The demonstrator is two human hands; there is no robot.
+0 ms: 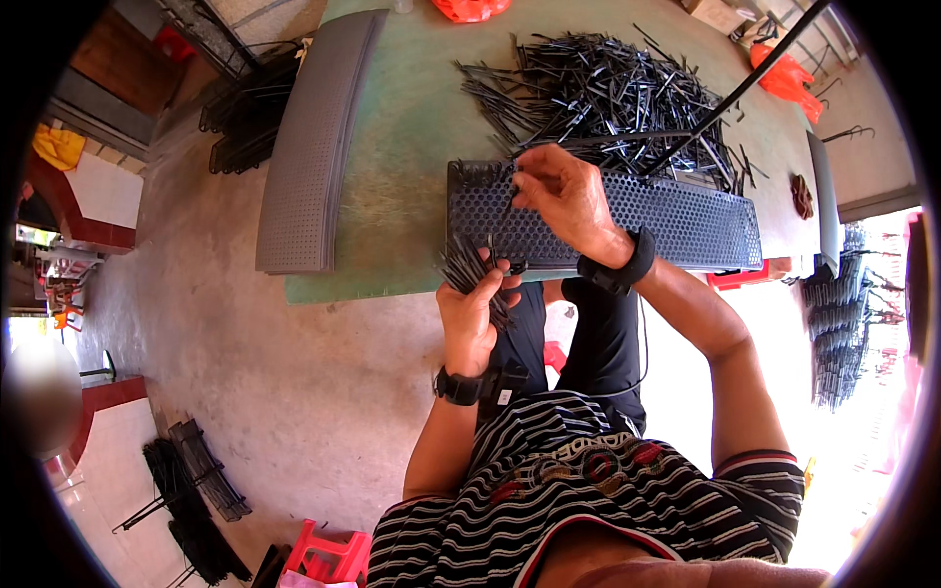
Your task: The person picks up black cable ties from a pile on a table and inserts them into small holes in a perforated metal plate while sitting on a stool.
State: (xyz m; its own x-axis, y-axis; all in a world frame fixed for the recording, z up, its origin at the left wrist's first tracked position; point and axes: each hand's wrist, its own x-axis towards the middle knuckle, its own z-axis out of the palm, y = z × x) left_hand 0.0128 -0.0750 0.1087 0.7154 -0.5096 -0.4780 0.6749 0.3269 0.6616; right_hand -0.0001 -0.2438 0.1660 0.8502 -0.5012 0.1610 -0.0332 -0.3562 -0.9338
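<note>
The long dark panel full of round holes (676, 223) lies along the near edge of the green tabletop (397, 132). The right hand (576, 201) covers some of its holes, so that part is hidden. Black curly bits (480, 174) sit near the panel's left end, but they are too small and dark to tell apart. Behind the panel is a big messy pile of thin black strips (603, 98). The panel hides a bit of the pile's front, and a slanting black pole (750, 80) crosses over it. The pole is cut off at the top.

The right arm reaches up and bends in to the left, with the back of the hand up. Its grip is a pinch: the thumb and pointing finger press together on a thin dark strip (511, 199) (it is hard to see, dark on dark). Where the strip's ends go, I cannot tell.

The left hand (470, 312) is lower, just in front of the panel, with its fingers bent up. Its grip is closed around a bunch of thin black strips (461, 265). The strips poke out like straw, and the hand hides their middles. At the left is a pile of grey sheets with tiny holes (312, 162).
</note>
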